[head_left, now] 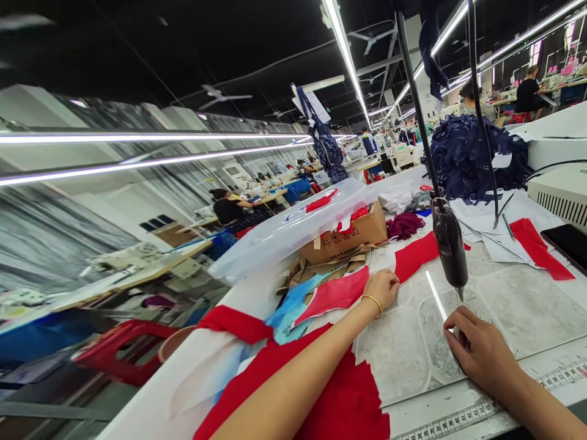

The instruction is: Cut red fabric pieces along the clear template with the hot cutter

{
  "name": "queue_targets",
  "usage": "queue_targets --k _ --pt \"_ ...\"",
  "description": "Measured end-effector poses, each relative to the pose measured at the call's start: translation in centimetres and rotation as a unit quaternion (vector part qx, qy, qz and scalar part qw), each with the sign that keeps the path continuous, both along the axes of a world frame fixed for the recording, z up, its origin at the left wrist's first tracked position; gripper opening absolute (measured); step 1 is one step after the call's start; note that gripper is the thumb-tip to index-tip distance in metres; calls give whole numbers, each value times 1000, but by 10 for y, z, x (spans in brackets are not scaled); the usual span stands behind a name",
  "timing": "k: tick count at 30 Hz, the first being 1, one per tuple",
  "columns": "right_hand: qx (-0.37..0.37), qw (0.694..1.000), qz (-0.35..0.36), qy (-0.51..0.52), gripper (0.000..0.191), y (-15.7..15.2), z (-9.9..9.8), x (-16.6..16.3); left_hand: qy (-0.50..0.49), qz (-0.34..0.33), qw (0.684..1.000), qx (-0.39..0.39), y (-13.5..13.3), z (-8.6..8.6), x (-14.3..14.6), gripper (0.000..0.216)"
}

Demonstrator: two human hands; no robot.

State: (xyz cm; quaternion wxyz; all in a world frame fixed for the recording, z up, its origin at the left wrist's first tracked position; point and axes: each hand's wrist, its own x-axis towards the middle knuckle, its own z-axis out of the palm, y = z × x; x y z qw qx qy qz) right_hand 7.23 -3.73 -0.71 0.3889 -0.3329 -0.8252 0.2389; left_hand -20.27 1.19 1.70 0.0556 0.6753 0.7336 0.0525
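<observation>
My left hand (384,290) reaches across the white worktable, its fingertips closed at the near end of a red fabric piece (416,255). Another red fabric piece (337,290), with a pale edge, lies just left of that hand. My right hand (483,351) is low over the transparent table cover (408,348), thumb and forefinger pinched together; whatever they hold, if anything, is too small to make out. Right above it hangs a black tool with a pointed metal tip (449,244), upright on a dark rod. A stack of red fabric (348,391) lies partly under my left forearm.
A cardboard box (353,235) with a plastic bag (293,226) stands behind my left hand. Dark blue strips (472,156) are heaped at the back. A phone (568,247) and papers are at right; a measuring tape (463,418) runs along the front edge. Other people sit farther off.
</observation>
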Motion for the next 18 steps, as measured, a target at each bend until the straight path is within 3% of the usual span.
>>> queue_targets --k 8,14,18 --pt "12 1000 0 -3 19 -1 1 1 90 -76 981 153 -14 16 2 14" --pt "47 999 6 -16 17 -2 -3 -1 166 -254 925 228 -74 21 25 28" --pt "89 994 33 -62 16 -9 8 -8 195 -318 890 263 -115 22 43 31"
